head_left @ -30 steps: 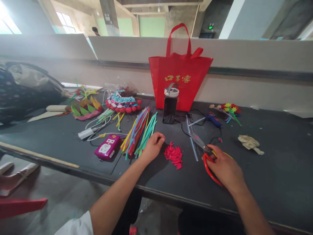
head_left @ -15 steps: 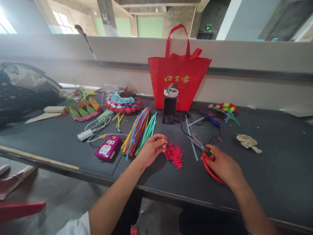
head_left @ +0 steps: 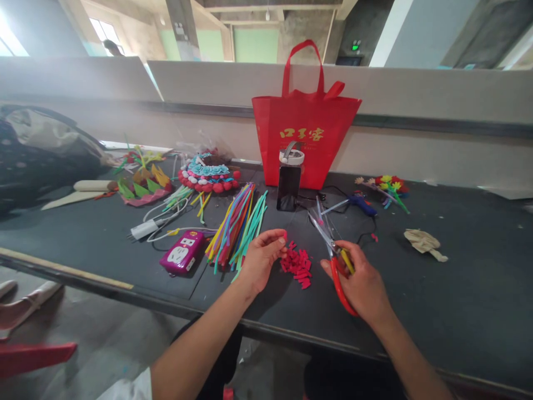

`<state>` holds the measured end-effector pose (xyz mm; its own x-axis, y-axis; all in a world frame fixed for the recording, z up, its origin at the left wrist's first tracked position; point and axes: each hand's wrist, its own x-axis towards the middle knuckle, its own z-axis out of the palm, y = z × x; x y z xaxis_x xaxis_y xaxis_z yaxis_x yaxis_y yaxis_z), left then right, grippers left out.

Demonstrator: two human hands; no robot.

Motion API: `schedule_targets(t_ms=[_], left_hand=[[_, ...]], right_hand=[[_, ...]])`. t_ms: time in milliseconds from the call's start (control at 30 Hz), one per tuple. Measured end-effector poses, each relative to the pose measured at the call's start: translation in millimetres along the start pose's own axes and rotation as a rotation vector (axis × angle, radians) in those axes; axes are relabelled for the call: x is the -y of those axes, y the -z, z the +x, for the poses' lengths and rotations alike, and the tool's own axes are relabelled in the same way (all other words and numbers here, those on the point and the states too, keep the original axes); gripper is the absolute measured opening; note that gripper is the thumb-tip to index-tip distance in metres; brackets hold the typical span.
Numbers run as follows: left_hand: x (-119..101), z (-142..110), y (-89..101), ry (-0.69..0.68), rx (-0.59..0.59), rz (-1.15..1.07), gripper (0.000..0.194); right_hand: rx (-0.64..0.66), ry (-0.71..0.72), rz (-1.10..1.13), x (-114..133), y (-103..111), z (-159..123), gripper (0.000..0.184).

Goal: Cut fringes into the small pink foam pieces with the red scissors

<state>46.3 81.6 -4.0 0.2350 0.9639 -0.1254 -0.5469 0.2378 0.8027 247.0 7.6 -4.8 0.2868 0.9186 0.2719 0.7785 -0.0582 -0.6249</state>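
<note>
Between the thumb and fingers of my left hand is a small red piece, pinched near its end. Just right of that hand lies a heap of cut red pieces on the dark table. My right hand grips scissors with red handles, their blades pointing up and to the left, slightly apart. Clear glue sticks lie beyond the blades. Left of my left hand is a bundle of coloured pipe cleaners, some teal, others yellow, purple and red.
A purple power socket and white charger lie left. Behind stand a phone against a bottle, and a red bag. A blue glue gun, craft flowers and crumpled beige cloth are at right.
My right hand has brought the scissors left, toward the red heap, with the blades turned more upward. My left hand stays nearly in place. A person in the background has moved left.
</note>
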Motion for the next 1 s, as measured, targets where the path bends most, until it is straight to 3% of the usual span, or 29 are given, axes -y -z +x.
schedule_targets(t_ms=[167,333,467,600,767,833,933,1000], left_hand=[[-2.9,4.5,2.2,-0.127,-0.08,0.138,0.025],[-10.7,21.1,19.9,-0.435,-0.213,0.774,0.019],[-8.7,24.2,20.4,-0.594,-0.062,1.282,0.032],[-0.5,21.5,6.7,-0.612,0.085,1.591,0.028],[10.0,27.0,-2.1,-0.545,0.103,1.748,0.027],[12.6,29.4,-1.9,-0.521,0.106,1.766,0.025],[14.1,30.1,-0.9,-0.511,0.118,1.795,0.024],[14.4,29.2,-0.7,-0.51,0.128,1.82,0.025]], right_hand=[[0.002,0.084,-0.044,9.7,-7.6,-9.0,0.047],[-0.046,0.043,-0.169,1.5,-4.6,-3.0,0.045],[-0.015,0.0,-0.249,-6.5,-3.7,2.7,0.048],[0.049,-0.057,-0.336,-14.5,0.8,7.4,0.048],[0.235,-0.101,-0.385,-32.7,19.0,15.9,0.046],[0.302,-0.035,-0.421,-37.7,29.7,17.3,0.046],[0.353,0.047,-0.542,-32.6,42.1,19.4,0.044],[0.297,-0.015,-0.583,-19.3,39.9,26.5,0.042]])
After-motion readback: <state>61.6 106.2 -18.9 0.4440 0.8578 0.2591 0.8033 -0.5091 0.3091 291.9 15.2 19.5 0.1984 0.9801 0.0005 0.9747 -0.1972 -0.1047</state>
